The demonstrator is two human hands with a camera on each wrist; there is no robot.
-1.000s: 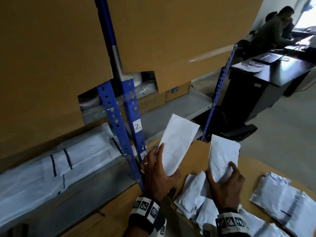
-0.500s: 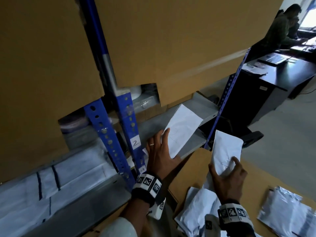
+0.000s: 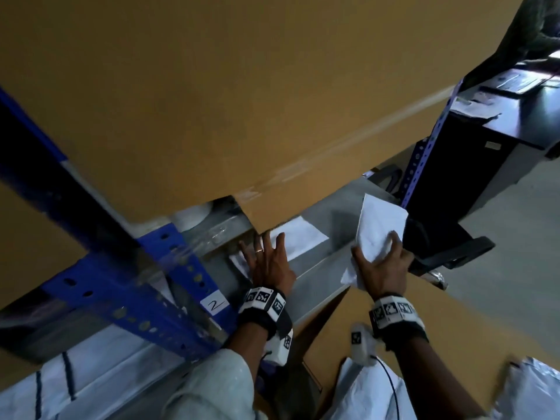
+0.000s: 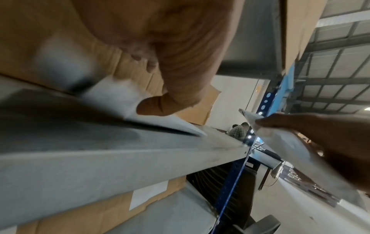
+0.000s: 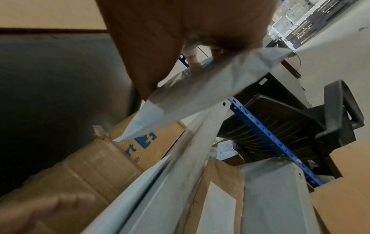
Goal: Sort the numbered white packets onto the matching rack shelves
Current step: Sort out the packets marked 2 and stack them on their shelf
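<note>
One white packet [image 3: 298, 240] [image 4: 120, 101] lies flat on the grey rack shelf [image 3: 342, 216] beside the blue post tagged "2" [image 3: 214, 305]. My left hand [image 3: 266, 259] rests on that packet with straight, spread fingers, thumb [image 4: 154, 106] on its near edge. My right hand [image 3: 381, 262] grips a second white packet [image 3: 378, 231] [image 5: 210, 85] just above the shelf's front edge, to the right of the first. More white packets [image 3: 363, 395] lie on the brown table at the bottom.
A large cardboard box [image 3: 242, 86] overhangs the shelf closely. Blue perforated uprights [image 3: 424, 153] frame the bay. A lower shelf at left holds white packets [image 3: 75, 386]. A black chair [image 3: 448, 253] and dark desk [image 3: 485, 147] stand to the right.
My left hand has carried its packet forward and laid it flat on the shelf. The right hand has lifted its packet from the table up to the shelf's front edge.
</note>
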